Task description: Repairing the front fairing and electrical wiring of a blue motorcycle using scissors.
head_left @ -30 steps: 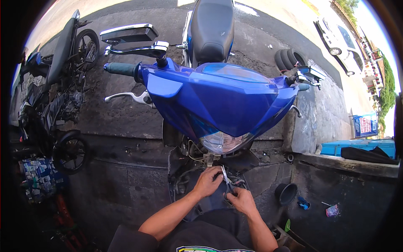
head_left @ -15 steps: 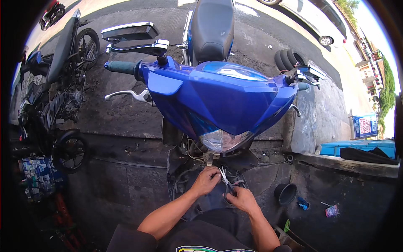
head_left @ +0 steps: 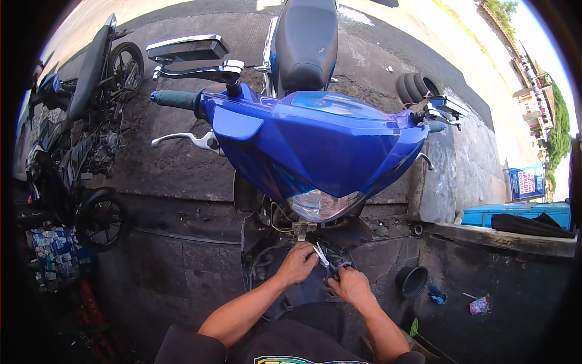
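Note:
My right hand (head_left: 351,284) is closed on scissors (head_left: 322,256) with silver blades and dark handles, their blades slightly apart and angled up-left to the fingertips of my left hand (head_left: 298,261). My left hand is closed in a pinch; what it holds is too small to make out. Both hands are low at the front of a blue scooter (head_left: 321,145), over a dark panel (head_left: 303,294), just below a metal bracket (head_left: 302,232) and pale wires (head_left: 280,225) under the clear headlamp (head_left: 321,204).
At left stand a black motorbike (head_left: 85,103) and a patterned bundle (head_left: 54,258). At right are stacked tyres (head_left: 412,88), a concrete edge (head_left: 497,238), a blue box (head_left: 515,215), a black bowl (head_left: 411,282), a blue rag (head_left: 438,294) and a sign (head_left: 526,182).
The scissors' blades have tilted slightly left toward my left hand. A white car and a distant motorbike on the road have mostly or wholly left the view.

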### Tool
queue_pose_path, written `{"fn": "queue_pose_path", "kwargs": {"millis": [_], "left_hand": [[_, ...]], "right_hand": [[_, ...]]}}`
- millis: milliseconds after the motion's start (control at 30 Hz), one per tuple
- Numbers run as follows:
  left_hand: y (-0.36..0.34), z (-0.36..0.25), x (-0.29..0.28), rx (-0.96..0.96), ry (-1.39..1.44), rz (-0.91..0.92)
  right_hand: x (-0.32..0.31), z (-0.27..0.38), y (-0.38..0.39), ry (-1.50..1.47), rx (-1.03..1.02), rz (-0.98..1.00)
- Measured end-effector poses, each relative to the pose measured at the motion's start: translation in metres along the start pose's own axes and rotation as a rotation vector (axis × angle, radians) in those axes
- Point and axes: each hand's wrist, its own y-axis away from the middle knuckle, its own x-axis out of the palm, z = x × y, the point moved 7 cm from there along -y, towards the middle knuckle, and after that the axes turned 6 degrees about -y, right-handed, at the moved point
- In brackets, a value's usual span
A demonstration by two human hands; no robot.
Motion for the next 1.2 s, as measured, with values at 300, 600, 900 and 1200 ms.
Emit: {"fn": "queue_pose_path", "kwargs": {"millis": [300,600,900,1200], "left_hand": [[0.0,0.001,0.0,0.011,-0.017,-0.01],[0.0,0.002,0.001,0.005,0.002,-0.032],[0.002,0.002,-0.003,-0.012,0.006,-0.013],[0.005,-0.001,0.003,0.111,-0.152,0.011]], "right_hand": [[0.004,0.003,0.004,0.004,-0.008,-0.085],[0.003,0.001,0.004,-0.023,-0.035,-0.15],[-0.008,0.004,0.001,-0.368,0.172,-0.163],[-0.013,0.009,-0.022,-0.834,-0.29,-0.522]]}}
